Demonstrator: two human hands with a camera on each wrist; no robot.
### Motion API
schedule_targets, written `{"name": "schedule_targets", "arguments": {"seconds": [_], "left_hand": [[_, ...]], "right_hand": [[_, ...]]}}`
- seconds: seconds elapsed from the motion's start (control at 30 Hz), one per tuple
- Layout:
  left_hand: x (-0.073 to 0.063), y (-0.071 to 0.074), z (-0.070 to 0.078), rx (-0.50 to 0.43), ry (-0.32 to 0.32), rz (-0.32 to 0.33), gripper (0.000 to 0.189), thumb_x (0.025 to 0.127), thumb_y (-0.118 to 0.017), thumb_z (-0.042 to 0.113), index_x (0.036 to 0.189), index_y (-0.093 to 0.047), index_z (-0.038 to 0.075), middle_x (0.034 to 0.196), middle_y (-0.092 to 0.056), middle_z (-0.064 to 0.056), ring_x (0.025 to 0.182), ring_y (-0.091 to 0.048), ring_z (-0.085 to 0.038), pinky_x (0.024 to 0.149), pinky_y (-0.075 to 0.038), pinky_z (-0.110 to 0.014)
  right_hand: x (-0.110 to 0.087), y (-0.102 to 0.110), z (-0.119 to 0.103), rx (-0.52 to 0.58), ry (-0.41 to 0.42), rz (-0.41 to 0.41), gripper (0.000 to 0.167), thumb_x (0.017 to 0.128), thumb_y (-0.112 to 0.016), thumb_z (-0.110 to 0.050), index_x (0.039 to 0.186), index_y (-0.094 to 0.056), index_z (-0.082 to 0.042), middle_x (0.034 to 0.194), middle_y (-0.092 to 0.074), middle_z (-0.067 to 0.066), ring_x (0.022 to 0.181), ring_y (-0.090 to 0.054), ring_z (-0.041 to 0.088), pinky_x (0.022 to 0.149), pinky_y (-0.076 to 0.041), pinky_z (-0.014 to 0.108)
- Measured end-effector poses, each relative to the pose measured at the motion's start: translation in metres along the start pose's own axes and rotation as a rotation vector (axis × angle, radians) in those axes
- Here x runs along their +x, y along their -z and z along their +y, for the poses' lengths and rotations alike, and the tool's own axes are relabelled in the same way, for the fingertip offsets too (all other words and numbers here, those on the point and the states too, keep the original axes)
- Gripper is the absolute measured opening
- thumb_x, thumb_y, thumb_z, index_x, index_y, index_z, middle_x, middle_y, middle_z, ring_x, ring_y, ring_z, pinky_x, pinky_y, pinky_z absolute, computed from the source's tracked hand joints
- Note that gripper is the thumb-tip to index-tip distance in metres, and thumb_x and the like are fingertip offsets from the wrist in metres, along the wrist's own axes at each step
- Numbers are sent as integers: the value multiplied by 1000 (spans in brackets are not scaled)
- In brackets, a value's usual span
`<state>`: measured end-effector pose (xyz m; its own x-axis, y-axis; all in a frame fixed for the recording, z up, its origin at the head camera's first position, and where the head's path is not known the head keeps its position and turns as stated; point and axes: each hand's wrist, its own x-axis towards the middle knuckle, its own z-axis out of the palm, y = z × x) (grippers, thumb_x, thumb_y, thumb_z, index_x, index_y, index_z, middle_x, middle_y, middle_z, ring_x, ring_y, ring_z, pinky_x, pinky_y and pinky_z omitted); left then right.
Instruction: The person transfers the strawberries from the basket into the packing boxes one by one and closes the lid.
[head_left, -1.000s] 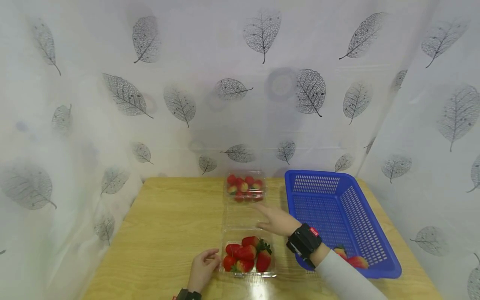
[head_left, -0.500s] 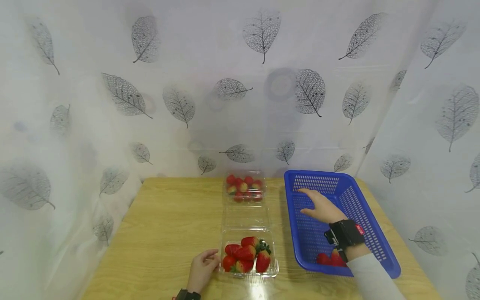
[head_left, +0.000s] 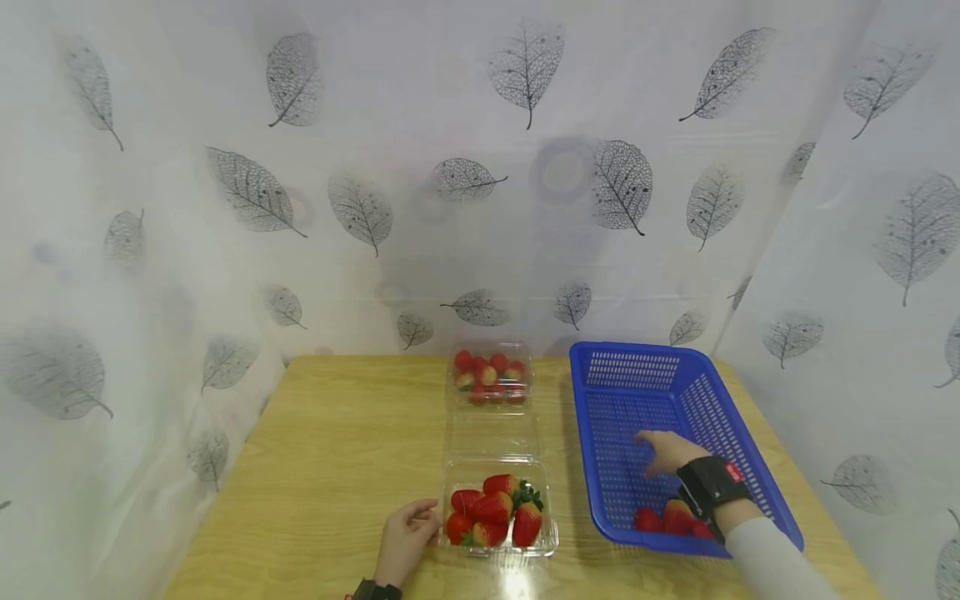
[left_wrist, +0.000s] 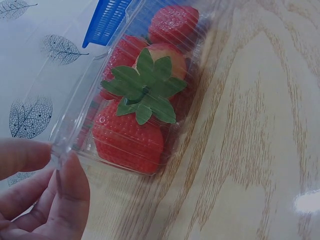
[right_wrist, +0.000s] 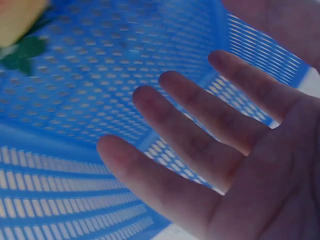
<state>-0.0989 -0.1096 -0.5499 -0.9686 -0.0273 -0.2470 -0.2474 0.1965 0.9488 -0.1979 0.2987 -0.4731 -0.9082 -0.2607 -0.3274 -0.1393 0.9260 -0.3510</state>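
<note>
My left hand [head_left: 407, 537] pinches the left rim of a clear plastic clamshell box [head_left: 495, 435] between thumb and finger. Its lid lies folded back, and several red strawberries [head_left: 492, 507] sit in the front half. The left wrist view shows one strawberry [left_wrist: 129, 137] with a green leafy cap close to the pinched corner. Inside the blue plastic basket [head_left: 622, 408], my right hand [head_left: 670, 454] hovers with fingers spread and nothing in it. Red strawberries [head_left: 648, 520] lie at the basket's near end, partly hidden by the right wrist; the right wrist view catches part of one [right_wrist: 17, 20].
Behind the open box, a second clear box [head_left: 491, 375] holds several strawberries near the table's back edge. The wooden table [head_left: 337, 442] extends to the left. A leaf-print curtain [head_left: 420, 100] encloses the back and sides.
My right hand has moved from over the clamshell box rightward into the basket, then lower and nearer to the strawberries there. The left hand stays at the box's rim.
</note>
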Motion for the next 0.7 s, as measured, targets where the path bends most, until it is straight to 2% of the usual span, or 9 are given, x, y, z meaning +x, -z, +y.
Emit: {"name": "schedule_targets", "arguments": {"seconds": [0.13,0.23,0.4,0.5,0.6,0.7], "left_hand": [[0,0,1,-2,12,-3,35,85,-61,7,113,-55,-13,86,-63,-8,74,-61,-14,63,-53,-28],[0,0,2,-2,19,-3,35,85,-61,7,113,-55,-13,86,-63,-7,73,-61,-14,64,-53,-28],[-1,0,3,0,23,-3,35,85,-61,7,113,-55,-13,85,-63,-7,72,-60,-13,63,-52,-29],[0,0,3,1,19,-5,35,85,-61,7,113,-55,-13,85,-62,-7,72,-60,-13,62,-52,-28],[0,0,2,4,24,-3,34,85,-61,7,113,-55,-12,84,-62,-6,71,-60,-13,63,-52,-28],[1,0,3,11,30,1,34,85,-60,7,113,-55,-12,84,-62,-6,71,-60,-13,63,-52,-29]], "right_hand": [[-3,-7,6,-41,-12,-37,49,65,-77,-4,110,-58,2,107,-59,23,98,-55,41,80,-46,52],[-6,-10,8,-60,-70,-78,49,61,-78,-3,106,-60,0,106,-59,22,98,-54,42,79,-46,53],[-12,-16,12,-43,-192,-159,47,58,-76,0,102,-62,-7,102,-59,17,85,-56,33,60,-50,41],[-15,-20,16,-70,-185,-176,41,58,-76,0,95,-61,-10,91,-58,12,72,-54,25,51,-48,33],[-18,-22,17,-89,-173,-188,35,58,-77,-1,86,-58,-12,75,-56,7,61,-55,20,49,-47,30],[-20,-22,15,-62,-173,-216,32,58,-76,0,80,-56,-12,67,-53,5,54,-55,17,48,-47,28]]}}
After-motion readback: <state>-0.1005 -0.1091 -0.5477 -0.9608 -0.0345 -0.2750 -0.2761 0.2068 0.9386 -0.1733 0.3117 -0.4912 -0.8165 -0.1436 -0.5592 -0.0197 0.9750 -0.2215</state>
